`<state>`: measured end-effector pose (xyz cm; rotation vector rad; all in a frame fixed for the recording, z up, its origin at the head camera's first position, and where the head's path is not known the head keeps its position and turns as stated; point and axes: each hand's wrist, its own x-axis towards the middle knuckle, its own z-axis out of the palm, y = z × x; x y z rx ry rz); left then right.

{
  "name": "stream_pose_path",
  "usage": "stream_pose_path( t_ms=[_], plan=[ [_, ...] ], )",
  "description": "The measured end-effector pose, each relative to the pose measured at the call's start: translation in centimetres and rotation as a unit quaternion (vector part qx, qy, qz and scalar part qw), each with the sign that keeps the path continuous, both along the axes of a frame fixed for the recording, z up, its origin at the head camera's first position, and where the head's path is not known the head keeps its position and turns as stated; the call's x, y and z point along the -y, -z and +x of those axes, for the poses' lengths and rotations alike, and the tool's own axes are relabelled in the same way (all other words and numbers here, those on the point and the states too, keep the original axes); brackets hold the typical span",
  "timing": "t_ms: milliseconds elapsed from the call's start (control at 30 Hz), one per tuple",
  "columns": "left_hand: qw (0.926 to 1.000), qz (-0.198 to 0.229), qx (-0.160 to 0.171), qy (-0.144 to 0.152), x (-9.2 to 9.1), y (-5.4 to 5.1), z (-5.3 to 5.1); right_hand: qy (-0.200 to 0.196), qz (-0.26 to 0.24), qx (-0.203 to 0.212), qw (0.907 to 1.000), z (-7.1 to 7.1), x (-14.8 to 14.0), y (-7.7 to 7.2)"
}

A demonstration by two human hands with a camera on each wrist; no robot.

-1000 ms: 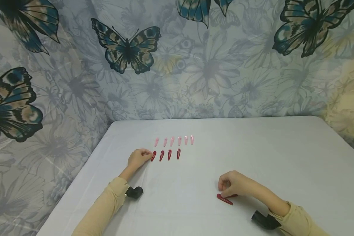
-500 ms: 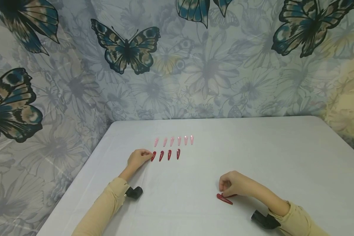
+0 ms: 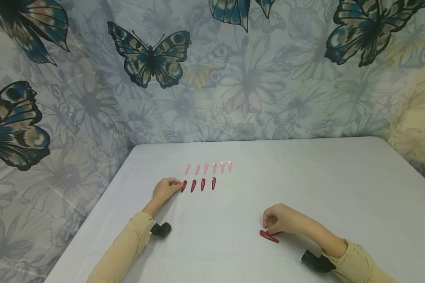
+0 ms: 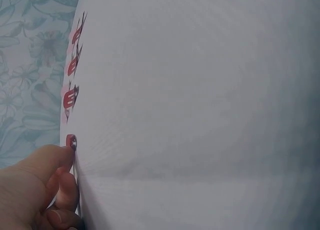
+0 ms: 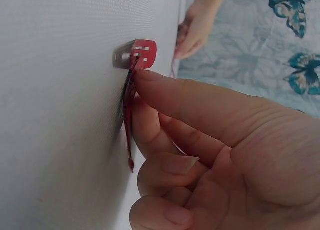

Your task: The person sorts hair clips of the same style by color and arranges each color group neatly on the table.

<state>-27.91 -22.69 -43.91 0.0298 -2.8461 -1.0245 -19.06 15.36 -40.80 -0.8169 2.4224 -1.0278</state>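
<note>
My left hand (image 3: 166, 188) pinches the leftmost red snap hair clip (image 3: 184, 186) of a short row on the white table. In the left wrist view that clip (image 4: 71, 141) shows at the thumb tip. Along the same row lie further red clips (image 3: 203, 184). At the front right, my right hand (image 3: 281, 219) grips a red snap hair clip (image 3: 269, 236) at the table surface. The right wrist view shows its slotted red end (image 5: 145, 53) beside my thumb tip, with a thin red strip (image 5: 128, 135) below, partly hidden by the fingers.
Behind the red row lies a row of several pale pink hair clips (image 3: 214, 168). The white tabletop (image 3: 322, 177) ends at a butterfly-print cloth (image 3: 251, 86) behind and to the left. A black wrist camera (image 3: 161, 230) sits at the left cuff, another (image 3: 318, 261) at the right.
Both hands stay nearly in place. The second red piece seen under my right hand earlier is now hidden in the head view.
</note>
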Motion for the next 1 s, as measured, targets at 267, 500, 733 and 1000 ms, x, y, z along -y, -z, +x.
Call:
stream_pose_path(
  t_ms=[267,500,733,1000],
  plan=[
    [1.0000,0.001,0.005,-0.001,0.1,0.2,0.0,0.003,-0.003,0.013,0.9999,0.1,0.0,0.0],
    [0.9992,0.024,-0.025,0.018,0.5,0.5,0.0,-0.049,-0.062,0.039,0.9961,-0.7,-0.7,0.3],
    [1.0000,0.008,0.004,0.001,0.3,0.4,-0.2,-0.073,-0.100,0.025,0.9920,-1.5,-1.2,1.1],
    [0.9999,-0.004,0.013,-0.001,0.1,0.1,-0.1,-0.055,-0.112,0.042,0.9913,-1.7,-1.5,1.4]
  ],
)
